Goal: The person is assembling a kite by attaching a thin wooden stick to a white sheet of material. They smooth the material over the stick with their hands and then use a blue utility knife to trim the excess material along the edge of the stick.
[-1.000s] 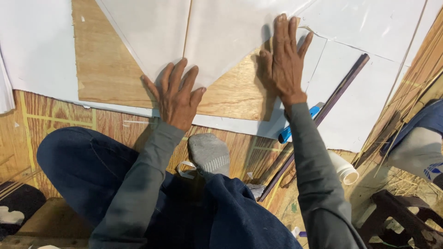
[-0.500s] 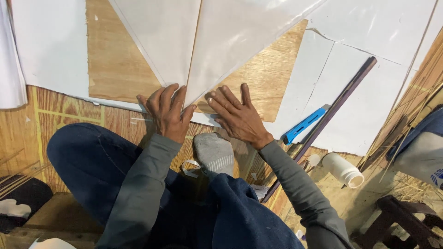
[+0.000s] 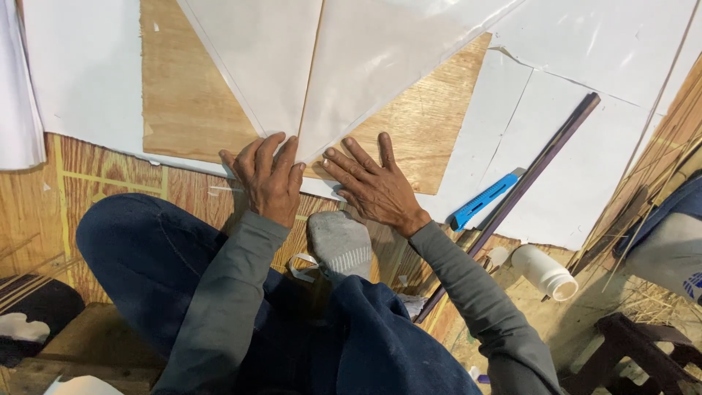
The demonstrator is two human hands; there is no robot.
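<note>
A large white paper sheet point(image 3: 351, 66), shaped like a kite with a thin spine down its middle, lies on a plywood board point(image 3: 183, 95). Its lower pointed tip sits between my two hands. My left hand point(image 3: 267, 179) presses flat on the left side of the tip, fingers spread. To the right of the tip, my right hand point(image 3: 373, 186) lies flat on the paper and board, fingers spread. Neither hand holds anything.
A blue utility knife point(image 3: 482, 201) lies right of my right hand beside a long dark strip point(image 3: 537, 164). A white plastic bottle point(image 3: 545, 272) lies further right. More white sheets point(image 3: 80, 88) surround the board. My grey-socked foot point(image 3: 340, 245) is below my hands.
My right hand has come down from the paper's upper right edge to the lower tip, beside my left hand. The left hand shifted only slightly.
</note>
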